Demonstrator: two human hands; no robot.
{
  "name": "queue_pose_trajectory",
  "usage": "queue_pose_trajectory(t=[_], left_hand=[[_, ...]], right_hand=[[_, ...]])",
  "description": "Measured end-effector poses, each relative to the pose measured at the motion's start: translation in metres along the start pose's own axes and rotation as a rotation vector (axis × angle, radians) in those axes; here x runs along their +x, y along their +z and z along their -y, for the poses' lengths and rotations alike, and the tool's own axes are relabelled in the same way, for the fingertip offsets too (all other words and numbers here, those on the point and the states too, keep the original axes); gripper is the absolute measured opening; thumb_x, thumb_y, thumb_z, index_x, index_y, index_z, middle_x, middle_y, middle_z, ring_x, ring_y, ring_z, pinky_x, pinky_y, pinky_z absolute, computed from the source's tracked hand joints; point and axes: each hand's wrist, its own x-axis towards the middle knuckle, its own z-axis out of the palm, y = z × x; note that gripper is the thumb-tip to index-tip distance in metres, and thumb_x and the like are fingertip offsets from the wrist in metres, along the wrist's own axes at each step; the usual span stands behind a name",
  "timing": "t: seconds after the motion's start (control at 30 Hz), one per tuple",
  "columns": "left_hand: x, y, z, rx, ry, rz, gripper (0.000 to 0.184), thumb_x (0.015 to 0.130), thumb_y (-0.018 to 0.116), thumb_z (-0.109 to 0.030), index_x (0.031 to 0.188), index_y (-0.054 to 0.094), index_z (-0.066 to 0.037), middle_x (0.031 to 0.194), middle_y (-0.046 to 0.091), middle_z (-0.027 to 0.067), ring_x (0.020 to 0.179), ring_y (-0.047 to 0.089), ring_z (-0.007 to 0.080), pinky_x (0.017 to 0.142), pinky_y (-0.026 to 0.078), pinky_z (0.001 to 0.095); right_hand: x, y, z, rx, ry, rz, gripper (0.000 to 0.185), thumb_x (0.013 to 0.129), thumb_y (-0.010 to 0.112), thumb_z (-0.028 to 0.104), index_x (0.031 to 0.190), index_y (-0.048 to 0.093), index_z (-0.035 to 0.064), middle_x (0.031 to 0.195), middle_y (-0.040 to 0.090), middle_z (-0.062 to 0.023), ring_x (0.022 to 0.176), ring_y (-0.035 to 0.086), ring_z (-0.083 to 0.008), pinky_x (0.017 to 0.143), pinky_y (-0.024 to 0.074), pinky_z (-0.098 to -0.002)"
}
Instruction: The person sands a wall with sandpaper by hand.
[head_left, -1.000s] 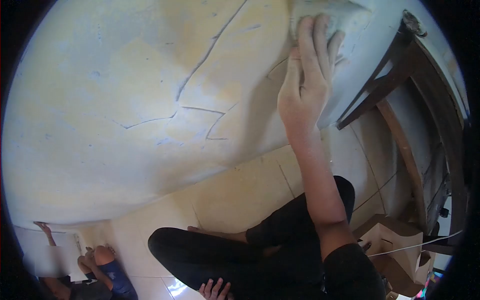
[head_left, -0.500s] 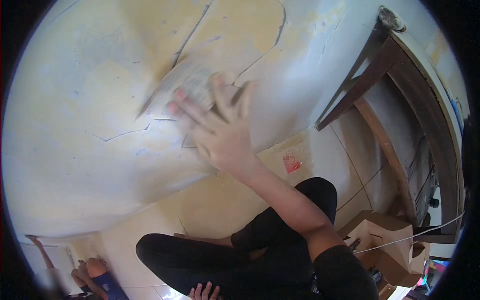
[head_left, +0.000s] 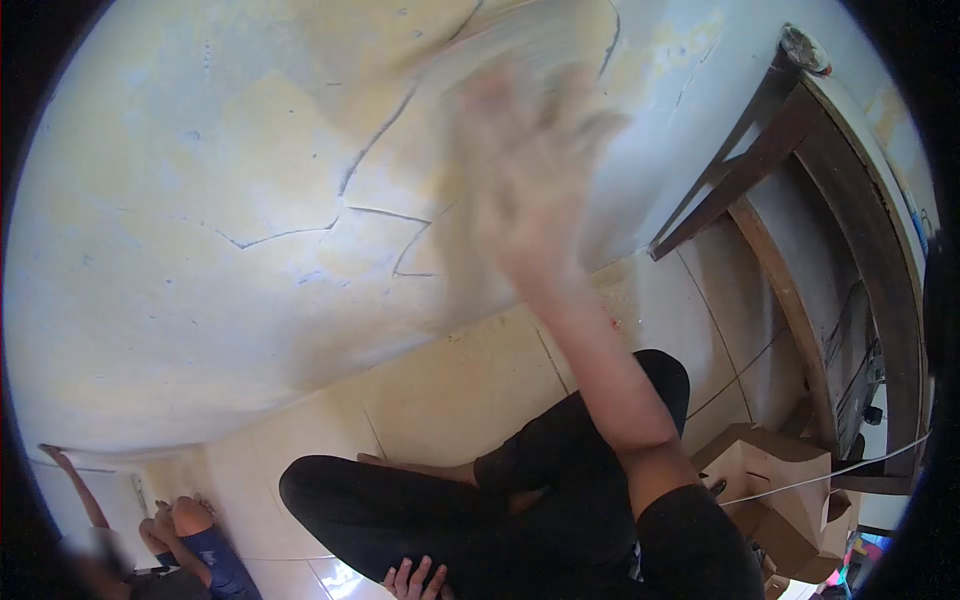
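Note:
My right hand point(head_left: 530, 165) is raised against the pale, patchy wall point(head_left: 250, 330), its fingers spread and smeared by motion. Under the fingertips is a thin pale sheet point(head_left: 535, 35), strongly blurred; it looks like sandpaper with printing on its back, pressed flat to the wall. Dark jagged cracks point(head_left: 375, 140) run across the plaster beside and below the hand. My left hand point(head_left: 415, 580) rests with its fingers laid over my black-clad thigh point(head_left: 370, 500); the rest of that hand is out of frame.
Dark wooden furniture point(head_left: 860, 200) stands at the right. Near my right side is an open cardboard box point(head_left: 775, 470), crossed by a thin white cord point(head_left: 790, 485). Tiled floor point(head_left: 430, 390) meets the wall. Another person point(head_left: 190, 540) sits at the lower left, one arm raised to the wall.
My right hand and the sheet have moved up and to the right along the wall, uncovering more of the cracks. My left hand stays on my thigh.

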Motion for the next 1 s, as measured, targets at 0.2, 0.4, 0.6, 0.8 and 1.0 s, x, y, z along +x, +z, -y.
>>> queue_pose_trajectory(t=[0.2, 0.4, 0.6, 0.8, 1.0], left_hand=[[0.005, -0.005, 0.001, -0.007, -0.001, 0.022, 0.038, 0.079, 0.056, -0.024, 0.114, 0.066, -0.012, 0.13, 0.056, 0.0126, 0.124, 0.045, 0.0365, 0.1, 0.03, 0.0542], [0.003, -0.001, 0.001, 0.029, 0.022, -0.007, 0.038, 0.081, 0.056, -0.026, 0.115, 0.065, -0.01, 0.131, 0.055, 0.0129, 0.123, 0.046, 0.0368, 0.098, 0.033, 0.0554], [0.014, -0.005, -0.004, 0.008, 0.001, 0.022, 0.038, 0.083, 0.055, -0.027, 0.116, 0.064, -0.01, 0.131, 0.055, 0.0133, 0.124, 0.045, 0.0366, 0.1, 0.03, 0.0551], [0.009, -0.001, -0.004, -0.006, 0.001, 0.013, 0.038, 0.083, 0.055, -0.025, 0.116, 0.064, -0.009, 0.132, 0.054, 0.0142, 0.124, 0.044, 0.0377, 0.101, 0.029, 0.0549], [0.007, 0.0, -0.003, 0.013, 0.021, 0.009, 0.039, 0.082, 0.056, -0.024, 0.116, 0.064, -0.008, 0.132, 0.054, 0.0153, 0.124, 0.044, 0.0376, 0.101, 0.029, 0.0554]], right_hand=[[-0.014, 0.001, 0.001, -0.075, -0.261, 0.13, 0.045, 0.088, 0.051, 0.011, 0.131, 0.057, 0.0175, 0.145, 0.044, -0.0074, 0.141, 0.027, -0.0365, 0.108, 0.0065, -0.0679], [-0.002, -0.013, -0.028, -0.1, 0.072, -0.043, 0.045, 0.089, 0.052, 0.015, 0.133, 0.055, 0.0208, 0.145, 0.044, -0.0027, 0.141, 0.025, -0.0366, 0.105, 0.0048, -0.0728], [-0.032, -0.004, -0.012, -0.098, -0.186, 0.171, 0.043, 0.092, 0.048, 0.01, 0.134, 0.055, 0.0188, 0.146, 0.043, -0.0046, 0.141, 0.024, -0.0388, 0.107, 0.0066, -0.0689], [0.001, -0.015, -0.025, -0.055, 0.203, -0.1, 0.046, 0.089, 0.048, 0.01, 0.133, 0.055, 0.0227, 0.147, 0.043, -0.0009, 0.141, 0.025, -0.0382, 0.103, 0.001, -0.075], [-0.031, -0.009, -0.015, -0.195, -0.22, 0.186, 0.045, 0.089, 0.047, 0.013, 0.133, 0.055, 0.0202, 0.149, 0.04, -0.0062, 0.14, 0.023, -0.0422, 0.105, 0.0066, -0.0722]])
